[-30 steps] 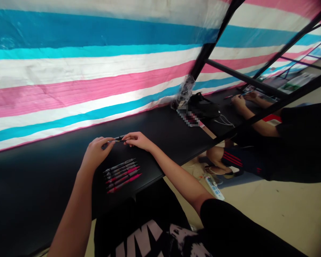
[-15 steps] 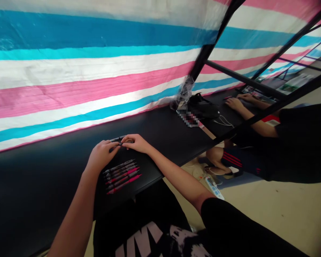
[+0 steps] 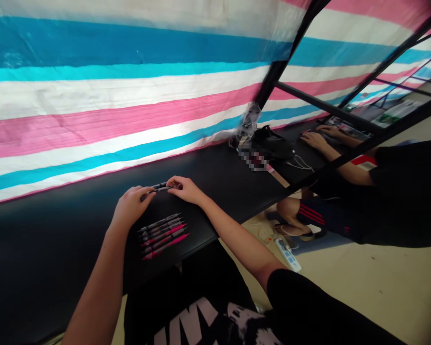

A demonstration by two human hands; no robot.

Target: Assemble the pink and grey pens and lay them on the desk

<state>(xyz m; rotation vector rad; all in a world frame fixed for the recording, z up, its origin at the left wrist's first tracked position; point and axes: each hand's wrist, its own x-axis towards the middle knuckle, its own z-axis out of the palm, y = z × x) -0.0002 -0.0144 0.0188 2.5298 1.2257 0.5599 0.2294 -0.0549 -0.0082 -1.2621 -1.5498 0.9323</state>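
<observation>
My left hand (image 3: 131,206) and my right hand (image 3: 185,188) pinch the two ends of a dark pen (image 3: 160,187), held level just above the black table (image 3: 57,230). Both hands are closed on it with thumb and fingertips. Just in front of them, several pens (image 3: 163,234) lie side by side in a neat row on the table, some grey-black and some pink.
A striped pink, blue and white tarp (image 3: 129,96) hangs behind the table. A black bag (image 3: 273,143) and cables lie to the right. Beyond a black metal frame (image 3: 326,108), another person's hand (image 3: 314,140) works at the same table. A power strip (image 3: 288,254) lies on the floor.
Both hands dipped toward the table with the pen half a second ago and have lifted slightly again. The other person's hands have shifted on the far table.
</observation>
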